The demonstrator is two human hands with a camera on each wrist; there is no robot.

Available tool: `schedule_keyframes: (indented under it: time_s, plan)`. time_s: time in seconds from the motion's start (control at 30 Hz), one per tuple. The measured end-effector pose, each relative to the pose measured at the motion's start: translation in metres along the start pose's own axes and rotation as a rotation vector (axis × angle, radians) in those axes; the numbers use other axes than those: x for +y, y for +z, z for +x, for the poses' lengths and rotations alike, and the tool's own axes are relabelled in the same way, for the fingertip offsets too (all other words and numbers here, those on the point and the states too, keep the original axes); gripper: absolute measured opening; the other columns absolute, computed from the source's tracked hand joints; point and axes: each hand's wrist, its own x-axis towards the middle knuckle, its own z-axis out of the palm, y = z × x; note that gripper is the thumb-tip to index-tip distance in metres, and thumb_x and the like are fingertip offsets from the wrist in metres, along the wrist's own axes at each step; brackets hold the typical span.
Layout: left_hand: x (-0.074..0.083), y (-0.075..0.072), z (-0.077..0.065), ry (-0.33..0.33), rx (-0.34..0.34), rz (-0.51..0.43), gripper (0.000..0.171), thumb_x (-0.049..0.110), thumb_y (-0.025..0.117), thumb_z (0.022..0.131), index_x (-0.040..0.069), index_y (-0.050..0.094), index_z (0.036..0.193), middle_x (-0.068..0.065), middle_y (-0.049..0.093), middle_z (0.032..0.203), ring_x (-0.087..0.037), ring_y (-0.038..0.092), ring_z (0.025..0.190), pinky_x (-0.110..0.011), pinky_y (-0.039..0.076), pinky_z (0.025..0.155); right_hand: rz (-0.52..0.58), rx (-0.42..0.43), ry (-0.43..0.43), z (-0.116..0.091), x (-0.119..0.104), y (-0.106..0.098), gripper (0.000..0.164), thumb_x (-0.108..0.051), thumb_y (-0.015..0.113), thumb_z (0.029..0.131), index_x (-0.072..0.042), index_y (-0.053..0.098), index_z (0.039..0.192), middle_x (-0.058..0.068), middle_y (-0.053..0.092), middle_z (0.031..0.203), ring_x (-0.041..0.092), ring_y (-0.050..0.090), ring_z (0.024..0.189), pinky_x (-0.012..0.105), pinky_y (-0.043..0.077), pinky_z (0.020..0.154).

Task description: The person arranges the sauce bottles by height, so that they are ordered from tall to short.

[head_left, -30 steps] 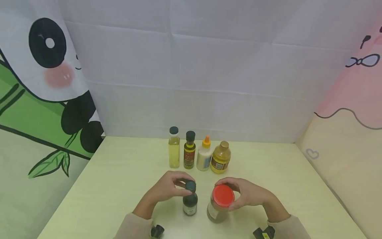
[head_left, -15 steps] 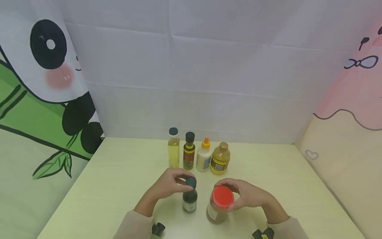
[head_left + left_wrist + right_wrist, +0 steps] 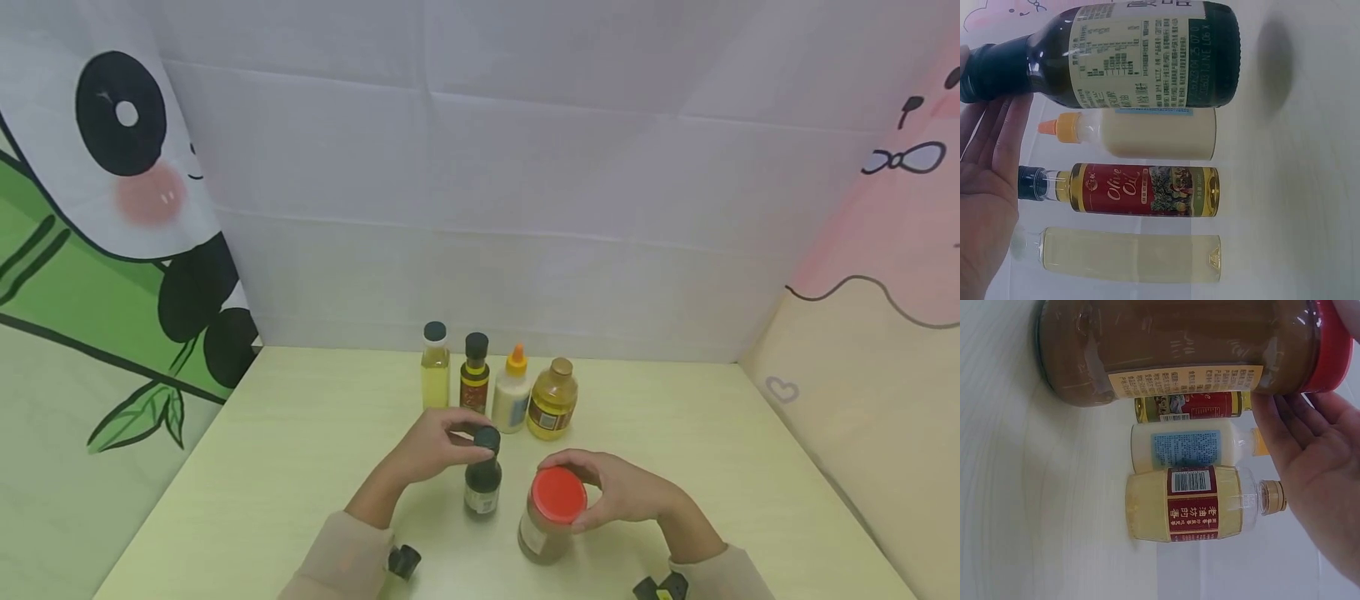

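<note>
My left hand [image 3: 437, 444] pinches the dark cap of a small dark glass bottle [image 3: 482, 485] between thumb and fingers. In the left wrist view this bottle [image 3: 1129, 59] shows a pale printed label, and a shadow lies apart from its base, so it appears lifted off the table. To its right, my right hand [image 3: 628, 490] grips a jar [image 3: 542, 536] of brown contents around its red lid [image 3: 559, 494]. The right wrist view shows the jar [image 3: 1179, 340] close up, with fingers behind the lid; it seems to stand on the table.
Behind the hands a row stands on the pale table [image 3: 315, 467]: a clear bottle of yellowish liquid [image 3: 435, 375], an olive oil bottle [image 3: 474, 383], a white squeeze bottle [image 3: 511, 400] with an orange tip, and a bottle of yellow oil [image 3: 552, 402]. A white cloth [image 3: 480, 208] hangs behind.
My left hand has moved the dark bottle forward and slightly right, closer to the back row. The right hand and the jar have stayed in place.
</note>
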Motion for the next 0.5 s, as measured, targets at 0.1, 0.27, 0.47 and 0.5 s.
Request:
schedule_keyframes:
  time_s: [0.1, 0.27, 0.47, 0.5]
  plan:
    - [0.002, 0.001, 0.003, -0.003, 0.005, -0.003, 0.03, 0.007, 0.077, 0.084, -0.004, 0.068, 0.11, -0.011, 0.068, 0.103, -0.026, 0.065, 0.099, -0.032, 0.056, 0.078, 0.0, 0.0, -0.005, 0.0, 0.0, 0.0, 0.061, -0.015, 0.078, 0.083, -0.008, 0.05, 0.136, 0.006, 0.056, 0.133, 0.023, 0.051, 0.124, 0.033, 0.035, 0.106]
    - [0.004, 0.003, 0.008, -0.03, 0.021, 0.012, 0.032, 0.01, 0.077, 0.084, -0.003, 0.068, 0.112, -0.009, 0.069, 0.102, -0.027, 0.064, 0.099, -0.031, 0.056, 0.078, -0.001, 0.002, -0.001, 0.0, 0.001, 0.0, 0.061, -0.014, 0.078, 0.083, -0.008, 0.05, 0.137, 0.005, 0.056, 0.134, 0.023, 0.05, 0.125, 0.033, 0.035, 0.106]
    - [0.001, 0.005, 0.016, -0.05, 0.043, 0.037, 0.033, 0.013, 0.077, 0.084, -0.001, 0.068, 0.113, -0.008, 0.068, 0.102, -0.029, 0.065, 0.099, -0.033, 0.056, 0.079, 0.009, 0.001, -0.001, 0.0, 0.002, 0.001, 0.061, -0.013, 0.077, 0.083, -0.008, 0.049, 0.137, 0.006, 0.056, 0.133, 0.023, 0.05, 0.125, 0.033, 0.036, 0.105]
    - [0.001, 0.005, 0.017, -0.055, 0.049, 0.039, 0.033, 0.014, 0.078, 0.084, 0.0, 0.068, 0.113, -0.007, 0.068, 0.102, -0.029, 0.065, 0.098, -0.033, 0.056, 0.078, 0.012, 0.001, -0.002, 0.0, 0.002, 0.001, 0.061, -0.012, 0.077, 0.083, -0.007, 0.049, 0.137, 0.007, 0.056, 0.133, 0.023, 0.05, 0.124, 0.033, 0.036, 0.105]
